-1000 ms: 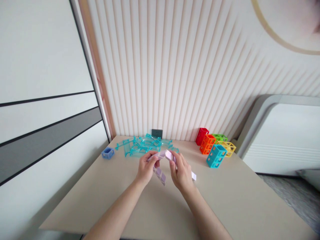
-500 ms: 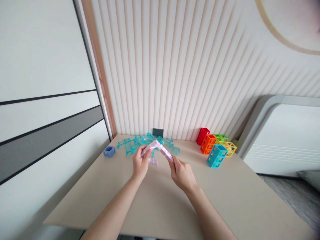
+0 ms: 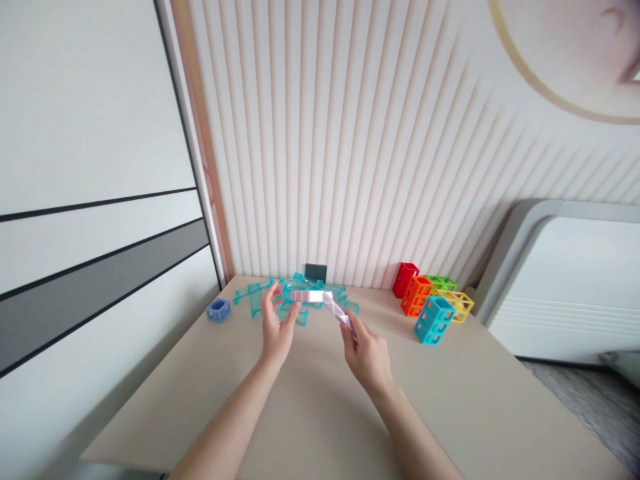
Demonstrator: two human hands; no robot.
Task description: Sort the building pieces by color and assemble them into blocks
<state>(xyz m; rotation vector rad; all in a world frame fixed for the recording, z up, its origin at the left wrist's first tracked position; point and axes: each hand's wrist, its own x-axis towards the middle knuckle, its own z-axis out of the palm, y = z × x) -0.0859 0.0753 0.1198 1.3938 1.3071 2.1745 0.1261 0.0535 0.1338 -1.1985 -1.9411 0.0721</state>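
Note:
A pale lilac and white snake puzzle [image 3: 313,297] is held up above the table, bent partway along its jointed segments. My right hand [image 3: 369,353] is closed around its lower right end, which is partly hidden in the fingers. Beside its other end is my left hand [image 3: 277,333], with fingers spread and thumb apart from them. The left thumb tip is close to the puzzle's underside; whether it touches I cannot tell. Behind the puzzle, clear teal track pieces [image 3: 255,300] lie in a loose spread on the table [image 3: 310,407].
A blue block frame [image 3: 219,309] sits at the left edge. Toward the right stand red [image 3: 404,280], orange [image 3: 416,296], teal [image 3: 434,321], yellow [image 3: 463,305] and green [image 3: 443,283] block frames. A black socket [image 3: 316,272] is on the ribbed wall behind.
The left fingers have come off the snake puzzle and spread. Its left arm has turned from slanting to nearly level, and the loose end hanging below no longer shows. The right hand keeps its grip.

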